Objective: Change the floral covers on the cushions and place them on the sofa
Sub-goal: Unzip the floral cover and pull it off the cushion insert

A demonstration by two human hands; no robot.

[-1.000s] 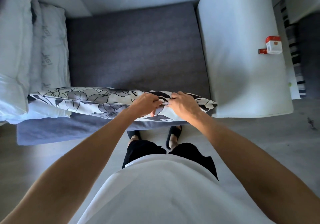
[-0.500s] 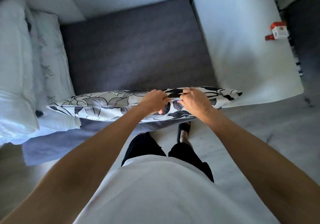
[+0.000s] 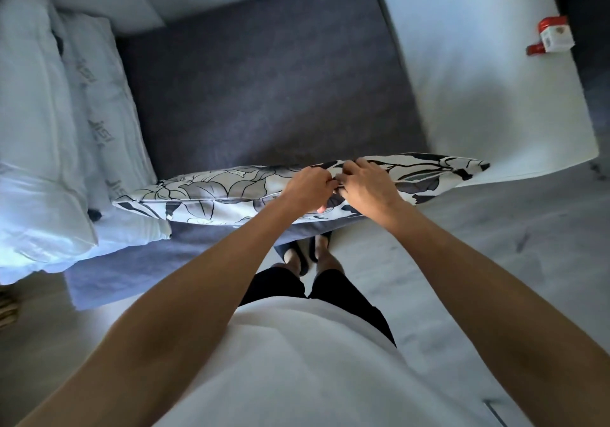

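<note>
Both hands' grip (image 3: 336, 186) on floral cushion (image 3: 218, 192)

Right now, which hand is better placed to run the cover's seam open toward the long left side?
Probably the left hand: it pinches the cover seam on that side, with the long stretch beside it. The right hand grips beside it and can anchor.

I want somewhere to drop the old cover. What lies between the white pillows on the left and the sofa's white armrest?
In the head view, only bare grey seat separates pillows from armrest.
</note>
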